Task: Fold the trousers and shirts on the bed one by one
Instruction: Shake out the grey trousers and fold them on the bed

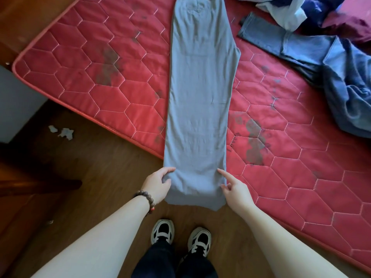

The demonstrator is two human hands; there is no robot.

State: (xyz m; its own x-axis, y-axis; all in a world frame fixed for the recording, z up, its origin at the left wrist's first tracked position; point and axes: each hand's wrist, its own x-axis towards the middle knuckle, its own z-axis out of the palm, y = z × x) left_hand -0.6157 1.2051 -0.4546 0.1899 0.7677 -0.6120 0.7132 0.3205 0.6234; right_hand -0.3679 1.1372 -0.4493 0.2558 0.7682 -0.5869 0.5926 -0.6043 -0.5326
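Observation:
Grey trousers (200, 87) lie lengthwise on the red quilted mattress (90, 67), one leg folded onto the other, waist at the far end. The leg ends hang over the near mattress edge. My left hand (159, 183) pinches the left corner of the leg ends, fingers curled round the cloth. On the other side, my right hand (232, 187) holds the right edge of the leg ends, index finger stretched along the fabric and thumb against it. Blue jeans (313, 57) lie crumpled at the right.
A heap of clothes sits at the far right corner: a white garment (289, 13), a dark blue one (321, 7) and a maroon one (349, 23). Scraps of paper (64, 133) lie on the wooden floor at the left. My shoes (180, 235) stand by the mattress edge.

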